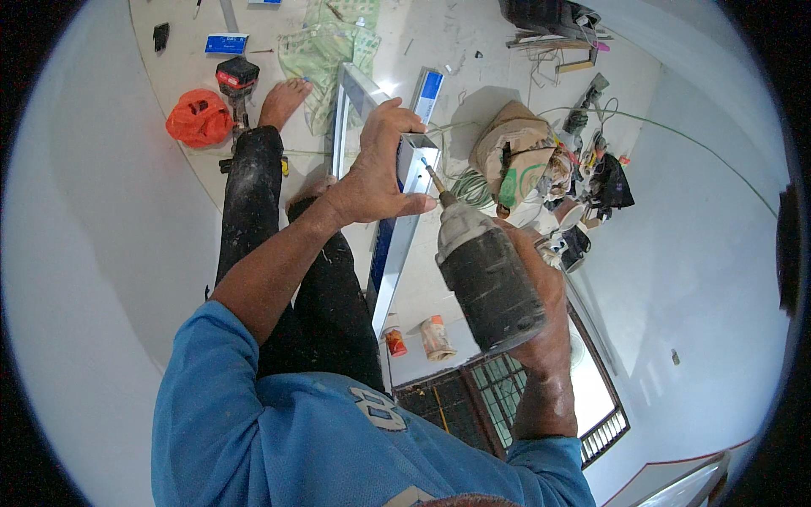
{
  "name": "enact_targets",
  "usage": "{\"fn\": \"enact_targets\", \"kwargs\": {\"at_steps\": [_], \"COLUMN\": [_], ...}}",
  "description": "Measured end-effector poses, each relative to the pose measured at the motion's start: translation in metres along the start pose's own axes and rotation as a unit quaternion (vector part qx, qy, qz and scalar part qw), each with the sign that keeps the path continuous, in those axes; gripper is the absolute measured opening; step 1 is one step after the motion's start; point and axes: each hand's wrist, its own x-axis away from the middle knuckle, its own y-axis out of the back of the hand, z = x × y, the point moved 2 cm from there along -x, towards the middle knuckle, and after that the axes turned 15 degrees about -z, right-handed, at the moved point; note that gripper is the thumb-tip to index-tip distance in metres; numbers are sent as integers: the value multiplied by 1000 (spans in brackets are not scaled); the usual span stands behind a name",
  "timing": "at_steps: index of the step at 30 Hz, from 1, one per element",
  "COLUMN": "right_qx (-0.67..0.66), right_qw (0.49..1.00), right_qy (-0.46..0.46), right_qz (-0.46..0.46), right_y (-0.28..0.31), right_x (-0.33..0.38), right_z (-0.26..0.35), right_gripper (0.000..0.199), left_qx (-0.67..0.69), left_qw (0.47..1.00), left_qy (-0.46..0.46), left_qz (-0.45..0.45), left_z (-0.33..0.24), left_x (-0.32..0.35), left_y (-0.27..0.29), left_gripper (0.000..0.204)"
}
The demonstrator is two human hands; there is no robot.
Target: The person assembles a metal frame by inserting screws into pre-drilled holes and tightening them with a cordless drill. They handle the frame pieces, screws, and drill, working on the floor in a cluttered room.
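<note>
My right hand [545, 291] is wrapped round a black and grey power drill [490, 283], mostly behind its body. The drill's slim bit points up and left, its tip at the face of a silver aluminium frame [395, 269] near the top corner. Whether the tip has entered the metal I cannot tell. My left hand [372, 182] grips the frame at that same corner, fingers over the top and thumb along the near side. Blue film or labelling shows on parts of the frame. It stands tilted between my legs and the drill.
Beyond my foot lie a second power tool [237, 78] and an orange-red plastic bag [200, 118]. A green patterned cloth [325, 63] is spread ahead. On the right sit a brown sack [515, 152], a coiled green cable [473, 188] and clutter. Two containers [437, 336] stand near me.
</note>
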Motion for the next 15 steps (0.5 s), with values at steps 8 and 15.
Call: {"fn": "enact_targets", "kwargs": {"at_steps": [8,15], "right_qx": [-8,-30], "right_qw": [1000,999], "right_qy": [-4,-36], "right_qz": [19,25], "right_y": [4,2], "right_x": [-13,-14], "right_z": [-1,-2], "right_gripper": [72,69], "left_qx": [5,-15], "left_qw": [1000,1000], "left_qy": [-11,-15], "left_qz": [-11,19], "left_z": [-3,-3], "left_x": [-1,-3], "left_y": [0,4], "left_gripper": [110,106]}}
